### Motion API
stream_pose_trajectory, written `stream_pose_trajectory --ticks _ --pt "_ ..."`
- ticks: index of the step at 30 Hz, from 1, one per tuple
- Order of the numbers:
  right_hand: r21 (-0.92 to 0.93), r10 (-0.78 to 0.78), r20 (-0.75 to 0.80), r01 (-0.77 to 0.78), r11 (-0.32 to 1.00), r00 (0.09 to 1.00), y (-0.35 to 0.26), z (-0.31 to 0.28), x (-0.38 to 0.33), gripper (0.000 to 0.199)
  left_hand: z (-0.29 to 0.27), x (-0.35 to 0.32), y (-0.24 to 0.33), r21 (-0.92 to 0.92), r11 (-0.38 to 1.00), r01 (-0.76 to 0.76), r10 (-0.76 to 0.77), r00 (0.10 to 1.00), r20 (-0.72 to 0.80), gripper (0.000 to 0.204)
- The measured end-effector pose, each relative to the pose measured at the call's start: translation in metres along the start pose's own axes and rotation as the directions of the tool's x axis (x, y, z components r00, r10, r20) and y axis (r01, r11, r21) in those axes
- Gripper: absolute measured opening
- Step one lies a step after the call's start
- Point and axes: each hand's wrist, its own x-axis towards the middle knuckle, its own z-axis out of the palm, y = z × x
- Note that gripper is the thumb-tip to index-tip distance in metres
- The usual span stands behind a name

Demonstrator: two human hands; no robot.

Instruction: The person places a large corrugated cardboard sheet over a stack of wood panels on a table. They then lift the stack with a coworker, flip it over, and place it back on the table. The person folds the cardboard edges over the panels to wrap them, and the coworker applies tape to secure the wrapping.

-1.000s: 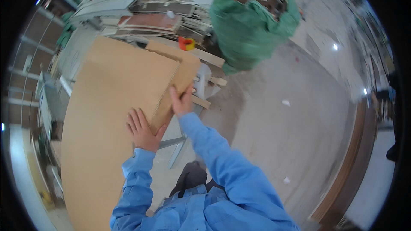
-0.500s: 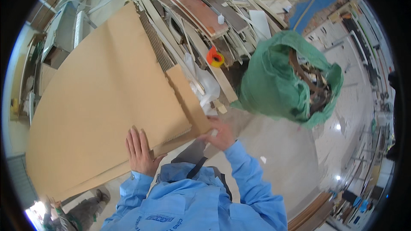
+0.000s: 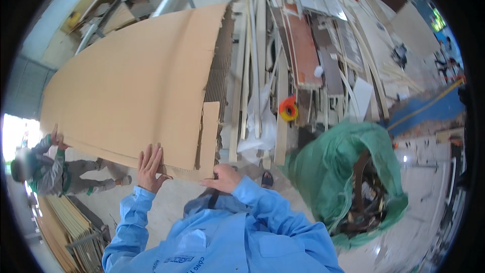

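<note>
A large stack of brown cardboard sheets (image 3: 136, 81) spreads out in front of me, its far side next to a pile of scrap boards. My left hand (image 3: 150, 169) lies on its near edge with the fingers stretched flat over the top sheet and the thumb by the rim. At the near right corner my right hand (image 3: 226, 178) is closed on the edge of a lower cardboard sheet (image 3: 208, 139), which sticks out past the top one as a narrow strip. Its fingertips are partly hidden. At the far left end another person's hands (image 3: 58, 139) touch the stack.
Scrap boards and strips (image 3: 303, 50) lie beyond, with an orange-and-yellow tape roll (image 3: 288, 108) and white plastic sheeting (image 3: 258, 131). At right stands a green sack (image 3: 323, 172) full of scraps. Stacked panels (image 3: 70, 227) lean at lower left, below the other person (image 3: 65, 172).
My view has turned, so the stack and pile appear shifted and the other person shows more fully. Both hands stay at the cardboard's near edge.
</note>
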Motion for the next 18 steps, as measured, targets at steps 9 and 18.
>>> stream_pose_trajectory --ticks 9,18 --pt "0.16 -0.016 0.038 0.009 0.987 0.999 0.083 -0.07 -0.007 0.04 0.004 0.002 0.019 -0.018 0.986 0.164 -0.165 0.986 -0.024 0.09" --pt "0.251 0.619 -0.455 -0.575 0.778 0.64 0.205 -0.22 -0.043 0.034 0.004 -0.002 0.02 -0.104 0.974 0.203 -0.212 0.973 -0.087 0.085"
